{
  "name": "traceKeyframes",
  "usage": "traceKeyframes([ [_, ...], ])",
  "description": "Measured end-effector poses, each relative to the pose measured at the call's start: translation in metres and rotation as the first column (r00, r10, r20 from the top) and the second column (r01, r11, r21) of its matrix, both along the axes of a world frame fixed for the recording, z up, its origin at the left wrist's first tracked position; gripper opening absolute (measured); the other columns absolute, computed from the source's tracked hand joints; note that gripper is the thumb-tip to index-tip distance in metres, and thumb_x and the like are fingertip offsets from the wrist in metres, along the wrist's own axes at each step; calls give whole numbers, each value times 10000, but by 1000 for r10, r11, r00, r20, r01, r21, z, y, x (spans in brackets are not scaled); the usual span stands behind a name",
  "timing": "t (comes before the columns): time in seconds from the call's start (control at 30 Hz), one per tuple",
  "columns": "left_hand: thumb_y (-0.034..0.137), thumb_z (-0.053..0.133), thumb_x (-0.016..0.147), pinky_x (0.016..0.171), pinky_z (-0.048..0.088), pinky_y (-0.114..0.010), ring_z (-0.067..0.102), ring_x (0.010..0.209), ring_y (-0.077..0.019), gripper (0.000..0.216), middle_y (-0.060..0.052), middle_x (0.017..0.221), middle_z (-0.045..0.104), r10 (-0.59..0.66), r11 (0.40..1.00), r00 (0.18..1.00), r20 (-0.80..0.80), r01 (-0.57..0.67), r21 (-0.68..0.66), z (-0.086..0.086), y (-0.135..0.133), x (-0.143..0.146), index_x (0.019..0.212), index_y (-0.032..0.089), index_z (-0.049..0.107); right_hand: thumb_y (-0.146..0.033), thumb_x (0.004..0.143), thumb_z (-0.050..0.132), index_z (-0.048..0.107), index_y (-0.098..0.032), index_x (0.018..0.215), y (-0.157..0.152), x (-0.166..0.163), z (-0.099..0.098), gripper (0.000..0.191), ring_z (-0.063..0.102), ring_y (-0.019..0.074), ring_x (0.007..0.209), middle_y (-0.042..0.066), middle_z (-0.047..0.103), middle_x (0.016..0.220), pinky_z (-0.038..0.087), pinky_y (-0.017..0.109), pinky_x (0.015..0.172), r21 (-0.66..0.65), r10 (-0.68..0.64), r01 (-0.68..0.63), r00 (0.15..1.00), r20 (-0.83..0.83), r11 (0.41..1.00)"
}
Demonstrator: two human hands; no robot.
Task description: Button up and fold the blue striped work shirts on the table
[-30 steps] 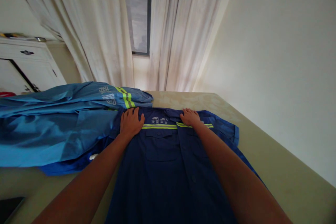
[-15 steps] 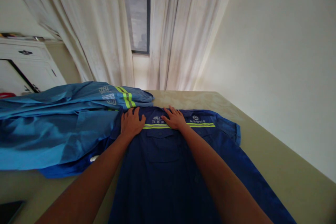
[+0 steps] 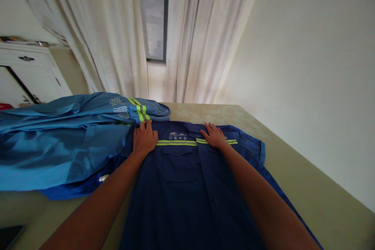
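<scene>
A dark blue work shirt (image 3: 181, 187) lies spread front up, with yellow-green reflective stripes, white printing and a buttoned chest pocket. At its left shoulder, my left hand (image 3: 145, 138) rests on the cloth, palm down, with fingers pointing forward; its thumb lies close to the hand. My right hand (image 3: 215, 136) presses flat on the upper chest to the right of the button placket, fingers apart. It covers part of the right stripe and the printing there. Neither hand visibly pinches the fabric.
Lighter blue work clothes (image 3: 64, 140) with a reflective band lie heaped on the left, touching the shirt. Beneath both is a pale greenish table (image 3: 281, 164). Curtains (image 3: 117, 39) hang behind, a white wall (image 3: 316, 66) borders the right, and a white cabinet (image 3: 38, 72) stands at left.
My right hand has slid right across the shirt's chest, uncovering the left printing and placket. My left hand stays at the left shoulder, its thumb drawn closer in.
</scene>
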State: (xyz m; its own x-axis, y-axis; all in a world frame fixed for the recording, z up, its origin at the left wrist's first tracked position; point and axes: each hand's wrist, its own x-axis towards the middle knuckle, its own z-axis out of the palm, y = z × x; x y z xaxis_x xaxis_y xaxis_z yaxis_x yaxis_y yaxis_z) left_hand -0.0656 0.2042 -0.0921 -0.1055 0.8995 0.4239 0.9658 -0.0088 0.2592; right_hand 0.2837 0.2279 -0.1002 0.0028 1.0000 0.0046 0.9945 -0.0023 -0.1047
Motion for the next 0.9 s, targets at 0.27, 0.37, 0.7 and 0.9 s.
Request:
traceKeyframes([
  [0.27,226,420,939,1073,445,-483,648,1143,-335,526,-207,1369,585,0,1000,1000,-5,0,-4,-1,2,-3,1441,104,517,-708,1032,204,235,-245,1664,-1,-2,-3,783,211,244,1584,91,227,1715,164,453,1274,13,-15,15,1000,0,1000],
  [0.37,218,412,940,1079,444,-482,644,1159,-329,515,-202,1355,599,-8,1000,1000,-5,8,-6,-2,3,-4,1431,109,525,-715,1029,197,233,-249,1665,-3,-3,-1,789,224,252,1580,93,232,1714,169,460,1273,10,-19,19,1000,2,1000],
  [0.7,170,413,924,1101,423,-502,645,1168,-333,510,-196,1371,603,-31,999,999,-17,31,-24,-2,2,-5,1418,111,527,-695,1033,219,242,-247,1663,-5,-4,2,773,232,256,1577,85,228,1716,167,459,1276,3,-27,27,1000,7,1000],
  [0.9,168,417,924,1118,413,-510,641,1178,-336,512,-193,1386,599,-27,999,999,-20,26,-35,-4,4,-6,1420,109,526,-702,1032,218,239,-249,1663,-3,-3,-1,777,229,254,1577,90,237,1714,161,455,1276,0,-29,29,1000,10,1000],
])
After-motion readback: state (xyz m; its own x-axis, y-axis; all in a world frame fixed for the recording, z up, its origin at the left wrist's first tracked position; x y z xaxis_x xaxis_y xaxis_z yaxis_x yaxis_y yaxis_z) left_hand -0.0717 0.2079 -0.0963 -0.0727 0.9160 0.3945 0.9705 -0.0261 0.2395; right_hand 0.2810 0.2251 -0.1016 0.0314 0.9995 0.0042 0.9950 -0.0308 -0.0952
